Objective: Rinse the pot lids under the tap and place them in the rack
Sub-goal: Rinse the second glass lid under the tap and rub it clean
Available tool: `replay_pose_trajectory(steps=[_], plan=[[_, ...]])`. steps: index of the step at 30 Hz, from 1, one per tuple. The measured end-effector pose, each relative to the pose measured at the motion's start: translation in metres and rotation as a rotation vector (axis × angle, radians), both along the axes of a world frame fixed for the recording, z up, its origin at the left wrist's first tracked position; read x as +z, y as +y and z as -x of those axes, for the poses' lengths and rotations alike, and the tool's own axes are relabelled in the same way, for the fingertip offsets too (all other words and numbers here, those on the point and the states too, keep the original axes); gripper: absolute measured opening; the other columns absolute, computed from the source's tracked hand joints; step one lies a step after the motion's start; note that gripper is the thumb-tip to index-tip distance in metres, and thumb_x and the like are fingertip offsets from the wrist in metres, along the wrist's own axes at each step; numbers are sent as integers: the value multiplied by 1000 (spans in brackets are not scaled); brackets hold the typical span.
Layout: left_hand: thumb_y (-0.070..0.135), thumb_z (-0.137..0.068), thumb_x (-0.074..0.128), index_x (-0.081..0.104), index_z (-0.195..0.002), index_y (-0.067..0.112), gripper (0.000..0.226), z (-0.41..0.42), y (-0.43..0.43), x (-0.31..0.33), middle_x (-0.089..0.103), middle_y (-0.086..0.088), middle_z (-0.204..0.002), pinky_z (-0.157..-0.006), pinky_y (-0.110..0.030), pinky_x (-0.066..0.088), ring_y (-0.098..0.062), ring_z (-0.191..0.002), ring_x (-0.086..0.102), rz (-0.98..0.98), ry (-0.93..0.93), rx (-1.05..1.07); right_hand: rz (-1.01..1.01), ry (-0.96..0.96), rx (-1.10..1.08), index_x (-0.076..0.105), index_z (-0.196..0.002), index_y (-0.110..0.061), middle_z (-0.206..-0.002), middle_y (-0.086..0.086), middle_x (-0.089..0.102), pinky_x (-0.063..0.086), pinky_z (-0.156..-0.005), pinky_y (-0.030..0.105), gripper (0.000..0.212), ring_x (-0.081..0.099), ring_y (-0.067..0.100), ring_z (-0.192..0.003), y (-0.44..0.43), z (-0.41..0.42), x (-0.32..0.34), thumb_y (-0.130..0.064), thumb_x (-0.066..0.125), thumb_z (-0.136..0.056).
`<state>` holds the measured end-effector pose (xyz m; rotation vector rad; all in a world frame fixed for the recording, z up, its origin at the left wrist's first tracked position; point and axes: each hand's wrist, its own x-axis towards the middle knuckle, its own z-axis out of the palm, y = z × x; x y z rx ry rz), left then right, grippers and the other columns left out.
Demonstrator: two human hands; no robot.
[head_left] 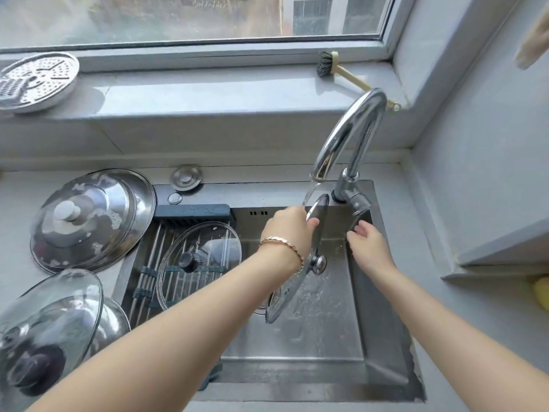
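Left hand (286, 230) grips the top rim of a glass lid (292, 292), held on edge over the sink (383, 337). Water from the tap (353, 129) strikes the lid just beside the fingers. Right hand (367, 242) is apart from the lid, its fingers relaxed and touching the lever (358, 205). A second lid (208, 233) lies in the rack (148, 263).

Home kitchen: sink (383, 367), tap (353, 129), lids.

Wide metal-framed glass window (178, 16) at far side, daylight coming through. Pale grey stone sill (208, 90) beneath. Plain grey wall (490, 144) right. Light grey countertop (17, 209) left.
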<state>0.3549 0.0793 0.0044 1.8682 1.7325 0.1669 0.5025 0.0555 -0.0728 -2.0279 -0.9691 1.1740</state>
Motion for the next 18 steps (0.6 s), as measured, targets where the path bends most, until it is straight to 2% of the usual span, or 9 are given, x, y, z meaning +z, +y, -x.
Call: replay_pose_trajectory(steps=[2, 4, 5, 6, 8, 11, 14, 16, 18], plan=[[33, -94, 46, 59, -82, 5, 33, 3, 0, -3, 68, -13, -91, -79, -38, 54, -30, -83, 65, -2, -42, 17, -8, 1, -16, 35, -140, -3, -141, 11, 45, 31, -105, 29, 47, 44, 23, -129, 15, 2, 4, -13, 42, -94], [33, -93, 47, 58, -77, 3, 36, 9, -3, -5, 68, -13, -82, -75, -39, 55, -29, -77, 66, -26, -98, 44, -1, 24, -77, 53, -116, -9, -115, 10, 57, 40, -92, 32, 29, 54, 25, -109, 25, 7, 1, -11, 42, -90], [33, -92, 48, 58, -75, 1, 38, 14, -5, -6, 68, -14, -78, -73, -40, 56, -29, -74, 67, -39, -134, 62, 4, 27, -103, 53, -92, -16, -93, 6, 56, 41, -76, 30, 14, 53, 23, -91, 28, 10, 0, -9, 41, -88], [33, -92, 48, 58, -74, -1, 39, 19, -8, -7, 68, -14, -74, -70, -41, 56, -30, -71, 67, -51, -169, 79, -7, 33, -117, 43, -74, -22, -77, 1, 49, 35, -62, 27, 19, 47, 20, -74, 32, 12, -2, -7, 40, -87], [33, -90, 50, 59, -73, -3, 41, 30, -12, -7, 68, -16, -71, -68, -42, 56, -31, -69, 67, -67, -213, 109, -36, 62, -120, 34, -67, -25, -65, -3, 36, 25, -51, 25, 28, 34, 13, -58, 35, 16, -6, -4, 38, -85], [30, -90, 53, 57, -71, -7, 42, 43, -19, -3, 68, -18, -66, -65, -44, 57, -31, -64, 67, -65, -270, 159, -49, 73, -105, 55, -104, -12, -72, -5, 36, 34, -58, 26, 26, 41, 11, -65, 42, 23, 1, -4, 39, -86], [27, -90, 54, 58, -74, -10, 41, 51, -27, 5, 69, -16, -63, -63, -42, 58, -25, -59, 69, -43, -307, 192, -34, 99, -82, 54, -98, -20, -87, -8, 46, 37, -62, 23, 25, 47, 10, -74, 43, 25, 9, -7, 40, -82], [26, -90, 54, 58, -75, -12, 41, 56, -32, 10, 69, -16, -62, -63, -41, 58, -22, -57, 69, -43, -317, 197, 33, 53, 6, 35, -140, -12, -133, 2, 46, 44, -91, 32, 55, 51, 21, -114, 34, 22, 9, -10, 44, -86], [26, -90, 54, 59, -74, -12, 42, 61, -37, 13, 69, -16, -60, -63, -42, 58, -23, -56, 68, -55, -328, 207, 101, 13, 147, 22, -147, -13, -148, 9, 34, 43, -101, 41, 66, 46, 25, -125, 16, 25, 10, -15, 50, -88]])
